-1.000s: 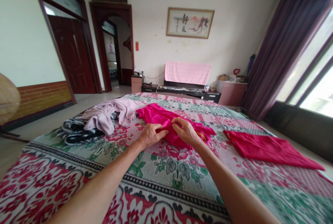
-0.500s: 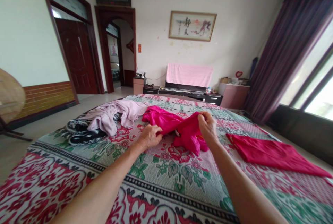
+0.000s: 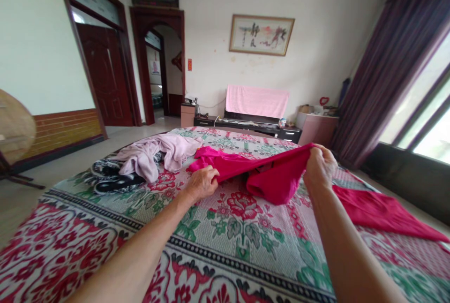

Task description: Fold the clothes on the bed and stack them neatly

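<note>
A bright pink garment (image 3: 270, 171) is stretched between my two hands above the flowered bedspread (image 3: 225, 251); its exact kind I cannot tell. My left hand (image 3: 204, 182) is closed on its near left edge, low over the cover. Farther right and a little higher, my right hand (image 3: 320, 164) grips the other end, pulling the upper edge taut. A loose fold hangs below between the hands, and part of the cloth lies bunched beyond my left hand. To the right, a folded red-pink cloth (image 3: 386, 211) lies flat, partly hidden by my right forearm.
A pale pink garment (image 3: 165, 150) lies heaped over a black-and-white patterned cloth (image 3: 117, 181) on the left. Past the bed's far edge stands a low black cabinet (image 3: 246, 127), with a pink towel (image 3: 258, 100) draped over something on it. A purple curtain (image 3: 390, 73) hangs at the right.
My right hand has moved right, drawing its end of the pink garment out so the upper edge is straighter. My left hand stays almost in place, still gripping.
</note>
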Demonstrator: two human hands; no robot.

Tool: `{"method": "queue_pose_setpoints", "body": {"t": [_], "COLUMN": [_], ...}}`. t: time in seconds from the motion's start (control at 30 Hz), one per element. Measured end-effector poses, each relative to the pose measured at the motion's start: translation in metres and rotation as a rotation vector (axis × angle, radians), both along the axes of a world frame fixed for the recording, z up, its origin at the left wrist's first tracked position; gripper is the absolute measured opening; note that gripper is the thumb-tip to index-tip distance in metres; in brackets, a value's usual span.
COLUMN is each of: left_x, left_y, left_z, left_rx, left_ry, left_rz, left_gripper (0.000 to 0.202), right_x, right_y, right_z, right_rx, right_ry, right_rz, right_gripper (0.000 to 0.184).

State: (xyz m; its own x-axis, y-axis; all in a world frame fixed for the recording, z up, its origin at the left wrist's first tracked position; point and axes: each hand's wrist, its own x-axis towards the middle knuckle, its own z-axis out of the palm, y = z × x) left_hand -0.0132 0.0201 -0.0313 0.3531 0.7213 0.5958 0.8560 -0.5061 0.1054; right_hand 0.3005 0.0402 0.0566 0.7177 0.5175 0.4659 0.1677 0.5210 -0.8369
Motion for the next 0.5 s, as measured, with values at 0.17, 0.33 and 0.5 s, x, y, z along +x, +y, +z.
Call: {"method": "queue_pose_setpoints", "body": {"t": [0.17,0.33,0.5], "left_x": [-0.007,-0.019,-0.034], "left_y": [0.003,0.004,0.008], "left_z": [-0.002,-0.002,-0.004], "left_rx": [-0.039,-0.050,-0.051], "left_ry": [-0.002,0.005,-0.006], "left_rz": [0.094,0.236,0.401], "left_gripper": [0.024,0.022,0.022], "right_x": [0.012,0.012,0.010], "right_y": [-0.002,-0.003,-0.006], "right_z": [0.003,0.004,0.007], "right_rx": [0.004,0.037,0.055], "right_ry": [0.080,0.106,0.151], "right_rz": [-0.044,-0.052,-0.047], "right_gripper": [0.025,0.029,0.030]}}
